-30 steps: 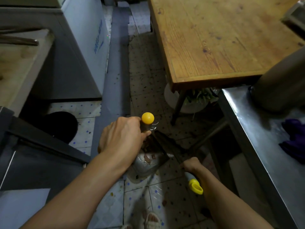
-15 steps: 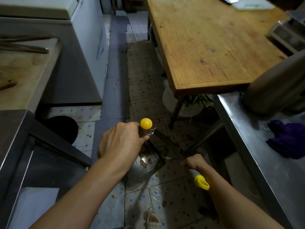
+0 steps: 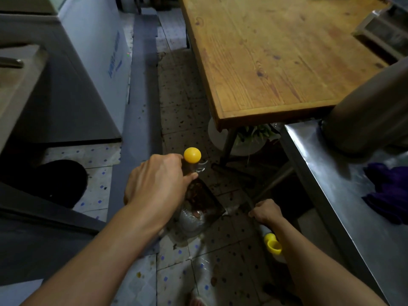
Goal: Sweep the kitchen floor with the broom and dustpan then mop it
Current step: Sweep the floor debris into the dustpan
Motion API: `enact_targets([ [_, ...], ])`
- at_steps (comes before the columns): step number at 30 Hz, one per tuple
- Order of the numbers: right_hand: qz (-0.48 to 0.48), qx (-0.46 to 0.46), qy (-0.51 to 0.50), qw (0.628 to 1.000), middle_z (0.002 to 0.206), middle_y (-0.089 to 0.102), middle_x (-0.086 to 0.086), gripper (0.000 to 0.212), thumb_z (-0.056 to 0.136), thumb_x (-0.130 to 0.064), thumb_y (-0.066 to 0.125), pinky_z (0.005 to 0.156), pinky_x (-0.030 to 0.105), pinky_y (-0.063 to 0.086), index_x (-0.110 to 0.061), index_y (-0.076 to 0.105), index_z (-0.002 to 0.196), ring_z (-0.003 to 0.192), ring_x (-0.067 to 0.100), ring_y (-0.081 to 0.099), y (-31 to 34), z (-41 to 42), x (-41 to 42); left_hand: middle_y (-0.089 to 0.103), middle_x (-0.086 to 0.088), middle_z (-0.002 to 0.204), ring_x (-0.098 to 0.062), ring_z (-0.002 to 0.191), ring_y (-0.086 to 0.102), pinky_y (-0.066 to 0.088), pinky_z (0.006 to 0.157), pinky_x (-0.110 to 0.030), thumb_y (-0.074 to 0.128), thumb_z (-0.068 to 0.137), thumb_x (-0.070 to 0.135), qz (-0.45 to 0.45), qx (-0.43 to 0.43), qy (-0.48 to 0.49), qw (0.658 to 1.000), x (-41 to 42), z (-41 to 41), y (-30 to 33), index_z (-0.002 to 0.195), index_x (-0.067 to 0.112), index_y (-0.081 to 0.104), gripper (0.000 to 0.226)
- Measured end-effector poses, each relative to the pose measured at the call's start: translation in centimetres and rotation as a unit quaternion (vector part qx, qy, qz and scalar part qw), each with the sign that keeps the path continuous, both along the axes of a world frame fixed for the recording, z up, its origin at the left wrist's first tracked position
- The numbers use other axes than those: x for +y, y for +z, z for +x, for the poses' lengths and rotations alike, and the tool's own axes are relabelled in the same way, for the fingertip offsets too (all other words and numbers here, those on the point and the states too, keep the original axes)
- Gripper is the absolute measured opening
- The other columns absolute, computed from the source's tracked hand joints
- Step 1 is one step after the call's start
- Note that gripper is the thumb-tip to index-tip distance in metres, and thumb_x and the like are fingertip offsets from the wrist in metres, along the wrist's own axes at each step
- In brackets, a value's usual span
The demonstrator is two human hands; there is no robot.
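My left hand [image 3: 157,184] grips the upright dustpan handle just below its yellow ball cap [image 3: 192,155]. The dark metal dustpan [image 3: 202,202] stands on the tiled floor with brown scraps inside it and a clear plastic bag bunched at its front. My right hand [image 3: 266,212] holds the broom handle low down, its yellow end cap [image 3: 273,243] sticking out behind my wrist. The broom head reaches under the steel counter and is mostly lost in shadow. Dirt specks cover the floor tiles [image 3: 183,111].
A wooden table [image 3: 276,54] stands at the upper right, with a white basin of greens [image 3: 247,140] beneath it. A steel counter [image 3: 344,195] with a purple cloth [image 3: 388,195] runs along the right. A white freezer [image 3: 106,54] and a black bin [image 3: 59,182] stand left.
The view has tilted and shifted slightly. My right hand has drawn the broom a little toward the dustpan's mouth. My left hand keeps the dustpan handle steady.
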State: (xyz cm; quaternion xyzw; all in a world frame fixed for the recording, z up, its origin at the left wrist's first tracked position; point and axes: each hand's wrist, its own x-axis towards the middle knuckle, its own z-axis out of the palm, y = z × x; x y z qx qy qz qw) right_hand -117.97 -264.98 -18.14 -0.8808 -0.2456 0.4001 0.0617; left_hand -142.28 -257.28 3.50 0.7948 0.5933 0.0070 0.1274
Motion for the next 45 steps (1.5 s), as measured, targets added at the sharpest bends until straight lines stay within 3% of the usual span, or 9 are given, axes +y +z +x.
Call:
enact_targets([
  [4, -0.005, -0.001, 0.016, 1.000, 0.101, 0.065, 0.010, 0.018, 0.081, -0.019, 0.065, 0.056, 0.021, 0.038, -0.007, 0.069, 0.095, 0.083, 0.020, 0.056, -1.6, 1.3, -0.2, 0.031, 0.009, 0.062, -0.017, 0.073, 0.042, 0.034, 0.062, -0.029, 0.053, 0.088, 0.054, -0.006, 0.001, -0.008, 1.000, -0.1, 1.5, -0.5, 0.083, 0.029, 0.041, 0.028],
  [10, 0.002, 0.021, -0.011, 1.000, 0.093, 0.062, 0.009, 0.024, 0.081, -0.018, 0.069, 0.071, 0.027, 0.042, -0.002, 0.069, 0.098, 0.094, 0.027, 0.061, -3.0, 2.2, 0.0, 0.030, 0.008, 0.063, -0.024, 0.083, 0.054, 0.034, 0.063, -0.029, 0.054, 0.087, 0.055, 0.005, 0.006, -0.016, 1.000, 0.1, 2.5, -1.0, 0.097, 0.026, 0.056, 0.030],
  [13, 0.004, 0.038, -0.026, 0.999, 0.092, 0.061, 0.010, 0.018, 0.084, -0.015, 0.065, 0.070, 0.027, 0.040, -0.001, 0.068, 0.095, 0.088, 0.025, 0.058, -4.1, 1.9, -0.4, 0.031, 0.008, 0.062, -0.022, 0.076, 0.048, 0.034, 0.062, -0.029, 0.054, 0.087, 0.055, 0.005, 0.007, -0.018, 1.000, -0.3, 2.7, -1.3, 0.084, 0.030, 0.046, 0.027],
  [16, 0.001, 0.057, -0.030, 0.998, 0.107, 0.063, 0.014, 0.026, 0.087, -0.014, 0.064, 0.076, 0.028, 0.042, 0.003, 0.066, 0.107, 0.105, 0.029, 0.059, -4.7, 1.1, -1.2, 0.030, 0.009, 0.061, -0.017, 0.072, 0.040, 0.033, 0.061, -0.029, 0.054, 0.087, 0.055, 0.005, 0.009, -0.023, 1.000, -0.9, 2.6, -1.2, 0.081, 0.030, 0.037, 0.030],
  [20, -0.008, 0.075, 0.004, 0.997, 0.122, 0.061, 0.015, 0.037, 0.087, -0.017, 0.066, 0.093, 0.031, 0.044, 0.003, 0.062, 0.118, 0.115, 0.028, 0.055, -4.2, -0.1, -2.7, 0.030, 0.008, 0.061, -0.026, 0.080, 0.054, 0.034, 0.061, -0.029, 0.055, 0.086, 0.055, 0.007, 0.007, -0.020, 1.000, -1.6, 2.0, -0.9, 0.082, 0.031, 0.044, 0.026],
  [25, -0.024, 0.095, 0.049, 0.994, 0.099, 0.064, 0.010, 0.023, 0.087, -0.026, 0.064, 0.056, 0.020, 0.037, -0.004, 0.066, 0.093, 0.091, 0.018, 0.057, -1.6, -1.8, -3.3, 0.030, 0.009, 0.061, -0.019, 0.073, 0.042, 0.031, 0.060, -0.029, 0.053, 0.087, 0.055, 0.010, 0.010, -0.027, 1.000, -2.7, 0.8, 0.0, 0.079, 0.030, 0.039, 0.030],
  [32, 0.004, 0.063, 0.006, 0.998, 0.108, 0.067, 0.007, 0.018, 0.077, -0.022, 0.073, 0.094, 0.034, 0.049, -0.012, 0.072, 0.092, 0.111, 0.026, 0.059, 1.5, -1.6, -5.2, 0.032, 0.008, 0.061, -0.021, 0.075, 0.047, 0.033, 0.061, -0.028, 0.054, 0.087, 0.055, 0.001, 0.005, -0.032, 0.999, -3.1, -0.4, 1.5, 0.076, 0.030, 0.040, 0.030],
  [39, 0.038, 0.010, -0.063, 0.997, 0.124, 0.064, 0.007, 0.044, 0.074, -0.026, 0.072, 0.097, 0.031, 0.047, -0.015, 0.067, 0.117, 0.116, 0.028, 0.057, 1.8, -0.7, -4.4, 0.035, 0.008, 0.061, -0.025, 0.074, 0.050, 0.033, 0.059, -0.029, 0.057, 0.085, 0.055, 0.020, -0.004, -0.033, 0.999, -2.4, -0.2, 1.0, 0.072, 0.030, 0.044, 0.031],
  [45, 0.041, 0.003, -0.048, 0.998, 0.125, 0.062, 0.010, 0.038, 0.080, -0.021, 0.070, 0.097, 0.031, 0.046, -0.009, 0.067, 0.116, 0.118, 0.028, 0.056, -1.2, 0.2, -3.3, 0.041, 0.005, 0.061, -0.023, 0.068, 0.046, 0.035, 0.055, -0.029, 0.058, 0.084, 0.055, 0.041, -0.011, -0.032, 0.999, -1.4, 0.8, -0.5, 0.060, 0.028, 0.035, 0.042],
])
